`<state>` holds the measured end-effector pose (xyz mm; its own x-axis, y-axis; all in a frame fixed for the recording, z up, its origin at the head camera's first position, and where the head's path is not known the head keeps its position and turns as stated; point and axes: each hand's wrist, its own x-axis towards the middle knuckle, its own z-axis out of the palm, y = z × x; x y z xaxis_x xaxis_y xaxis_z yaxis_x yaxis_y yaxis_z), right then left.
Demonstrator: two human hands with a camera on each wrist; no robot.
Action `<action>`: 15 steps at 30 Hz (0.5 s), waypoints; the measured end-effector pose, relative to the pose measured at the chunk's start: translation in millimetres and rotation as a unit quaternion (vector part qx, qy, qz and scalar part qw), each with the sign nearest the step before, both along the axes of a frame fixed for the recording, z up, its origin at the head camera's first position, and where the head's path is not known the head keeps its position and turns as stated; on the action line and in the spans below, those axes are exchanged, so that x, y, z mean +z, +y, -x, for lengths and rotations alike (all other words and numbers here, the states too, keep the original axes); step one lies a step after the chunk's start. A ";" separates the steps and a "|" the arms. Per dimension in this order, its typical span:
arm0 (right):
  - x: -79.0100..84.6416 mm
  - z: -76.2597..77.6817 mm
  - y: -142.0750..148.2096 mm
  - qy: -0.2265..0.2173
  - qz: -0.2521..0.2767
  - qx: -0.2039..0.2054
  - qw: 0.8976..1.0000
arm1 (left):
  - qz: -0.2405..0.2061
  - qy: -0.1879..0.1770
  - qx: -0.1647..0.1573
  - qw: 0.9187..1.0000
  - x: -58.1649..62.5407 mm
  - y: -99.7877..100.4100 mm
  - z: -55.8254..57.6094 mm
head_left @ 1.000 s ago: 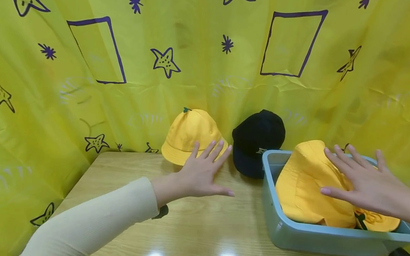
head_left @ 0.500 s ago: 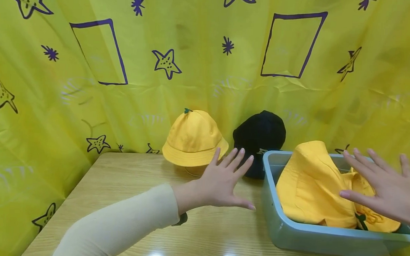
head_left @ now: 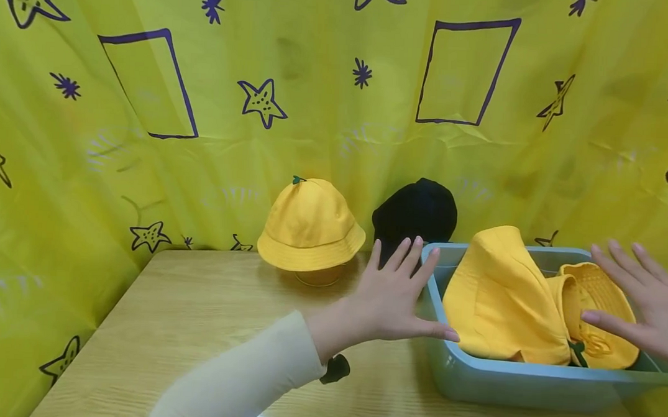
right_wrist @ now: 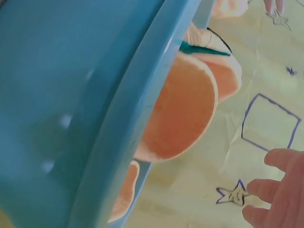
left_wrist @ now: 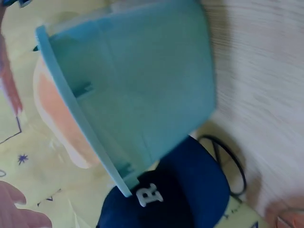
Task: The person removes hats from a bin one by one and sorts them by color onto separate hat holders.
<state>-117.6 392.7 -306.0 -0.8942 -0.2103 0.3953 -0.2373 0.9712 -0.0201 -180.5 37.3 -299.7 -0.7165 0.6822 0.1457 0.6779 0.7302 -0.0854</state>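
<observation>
My left hand (head_left: 386, 304) is spread with straight fingers in front of the bin's left edge; its thumb overlaps the rim in the head view, and contact cannot be told. At the right side, my right hand (head_left: 654, 309) hovers with fingers apart, partly cut off by the frame. Neither hand holds anything. Between them sits a blue plastic bin (head_left: 527, 388). Inside lean a large yellow hat (head_left: 503, 303) and a second yellow hat (head_left: 609, 307) with its lining and cord showing. The left wrist view shows the bin's outer wall (left_wrist: 142, 80) close by.
A yellow brimmed hat (head_left: 311, 226) with a green sprout on top stands at the table's back. Beside it, a black cap (head_left: 415, 212) with a letter R is partly hidden by my left hand. A yellow patterned curtain (head_left: 318, 58) hangs behind the wooden table (head_left: 194, 327).
My left hand has moved right, from before the standing yellow hat to the bin's left edge. My right hand has shifted right, uncovering more of the hats in the bin.
</observation>
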 end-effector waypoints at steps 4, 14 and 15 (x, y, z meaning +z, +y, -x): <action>-7.5 -4.6 7.6 0.009 0.011 0.001 1.000 | -0.019 -0.028 0.003 0.999 -2.1 8.5 -0.7; -36.7 -16.0 38.0 0.021 0.087 -0.059 0.994 | -0.035 -0.033 -0.008 0.999 -19.3 21.1 -1.6; -41.8 -16.8 41.6 0.032 0.101 -0.055 0.993 | -0.033 -0.033 -0.009 0.999 -21.0 22.7 -2.5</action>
<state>-100.9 434.2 -347.8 -0.8792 -0.0241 0.4759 -0.1373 0.9692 -0.2045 -178.0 60.0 -320.7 -0.7142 0.6850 0.1436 0.6931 0.7208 0.0086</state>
